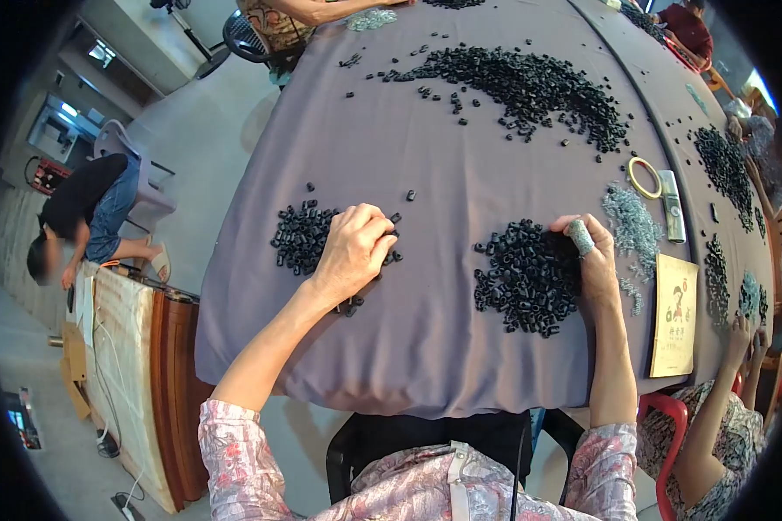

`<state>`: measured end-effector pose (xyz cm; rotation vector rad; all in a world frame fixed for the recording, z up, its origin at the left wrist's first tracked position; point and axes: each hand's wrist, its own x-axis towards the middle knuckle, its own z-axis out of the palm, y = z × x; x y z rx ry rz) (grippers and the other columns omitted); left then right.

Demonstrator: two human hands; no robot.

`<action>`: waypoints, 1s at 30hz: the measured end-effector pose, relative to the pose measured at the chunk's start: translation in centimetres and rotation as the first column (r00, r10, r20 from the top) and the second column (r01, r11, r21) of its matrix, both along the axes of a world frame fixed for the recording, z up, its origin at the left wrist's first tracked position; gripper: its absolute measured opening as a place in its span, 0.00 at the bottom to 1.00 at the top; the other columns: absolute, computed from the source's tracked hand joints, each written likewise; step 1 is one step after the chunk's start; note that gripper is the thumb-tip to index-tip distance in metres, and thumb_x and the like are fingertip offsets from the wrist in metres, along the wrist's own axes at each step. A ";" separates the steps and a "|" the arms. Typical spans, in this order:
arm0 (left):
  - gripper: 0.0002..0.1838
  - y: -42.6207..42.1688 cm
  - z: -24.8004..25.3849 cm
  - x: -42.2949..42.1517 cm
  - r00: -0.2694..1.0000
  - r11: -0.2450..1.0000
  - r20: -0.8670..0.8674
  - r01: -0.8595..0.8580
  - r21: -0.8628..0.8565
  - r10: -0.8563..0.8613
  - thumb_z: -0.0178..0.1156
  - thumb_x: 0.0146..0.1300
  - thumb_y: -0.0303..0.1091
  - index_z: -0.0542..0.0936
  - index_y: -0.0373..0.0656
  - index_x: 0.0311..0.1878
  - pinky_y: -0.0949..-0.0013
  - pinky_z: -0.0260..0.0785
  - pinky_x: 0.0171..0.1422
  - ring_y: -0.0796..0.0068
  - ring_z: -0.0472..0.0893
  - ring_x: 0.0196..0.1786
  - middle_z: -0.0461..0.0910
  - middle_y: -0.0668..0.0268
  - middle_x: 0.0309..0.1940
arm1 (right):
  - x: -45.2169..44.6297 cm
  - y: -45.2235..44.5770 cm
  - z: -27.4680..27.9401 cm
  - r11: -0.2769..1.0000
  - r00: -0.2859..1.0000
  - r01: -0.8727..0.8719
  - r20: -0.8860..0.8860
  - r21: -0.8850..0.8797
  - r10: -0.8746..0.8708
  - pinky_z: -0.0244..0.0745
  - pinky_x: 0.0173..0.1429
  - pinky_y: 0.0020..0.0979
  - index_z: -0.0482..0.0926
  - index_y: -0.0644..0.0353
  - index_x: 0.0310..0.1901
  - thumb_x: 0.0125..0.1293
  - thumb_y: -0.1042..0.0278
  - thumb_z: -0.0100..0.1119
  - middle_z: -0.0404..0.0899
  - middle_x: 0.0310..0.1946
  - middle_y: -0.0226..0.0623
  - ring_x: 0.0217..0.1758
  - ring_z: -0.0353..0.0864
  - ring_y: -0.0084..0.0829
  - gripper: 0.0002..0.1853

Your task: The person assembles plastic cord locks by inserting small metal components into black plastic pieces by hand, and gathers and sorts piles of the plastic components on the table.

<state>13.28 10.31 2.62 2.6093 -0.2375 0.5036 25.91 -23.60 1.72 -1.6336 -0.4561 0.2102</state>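
One heap of small, glossy black pieces (300, 241), short and tube-like, lies toward nine o'clock in the view, with loose ones straying at its twelve, two and five o'clock. A second heap of the same black pieces (523, 282), fuller and more closely packed, lies toward three o'clock, its pieces jumbled at all angles, some showing open ends
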 end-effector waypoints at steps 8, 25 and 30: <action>0.07 3.6 -1.8 8.1 0.991 0.986 0.118 -0.042 -0.164 0.062 0.61 0.57 0.28 0.79 0.36 0.38 0.63 0.70 0.52 0.59 0.78 0.46 0.76 0.57 0.44 | 1.5 0.7 2.1 0.989 0.998 0.062 -0.010 -0.133 -0.064 0.68 0.49 0.23 0.81 0.63 0.43 0.68 0.65 0.54 0.81 0.40 0.29 0.40 0.72 0.17 0.11; 0.25 13.9 -5.1 28.0 0.942 0.937 0.101 -0.298 -0.181 0.319 0.59 0.61 0.48 0.76 0.37 0.52 0.60 0.64 0.63 0.55 0.72 0.59 0.73 0.50 0.54 | 28.2 -1.5 0.0 0.636 0.573 0.720 0.754 -0.277 -0.321 0.69 0.43 0.35 0.78 0.61 0.40 0.66 0.58 0.50 0.78 0.28 0.43 0.34 0.75 0.32 0.15; 0.31 13.6 -5.9 30.8 0.961 0.951 0.078 -0.246 -0.187 0.264 0.57 0.61 0.55 0.75 0.36 0.56 0.61 0.63 0.65 0.56 0.71 0.61 0.72 0.51 0.58 | 32.2 -5.0 1.3 0.559 0.646 0.750 0.575 -0.354 -0.502 0.68 0.50 0.32 0.82 0.59 0.45 0.66 0.56 0.49 0.82 0.36 0.42 0.41 0.76 0.30 0.18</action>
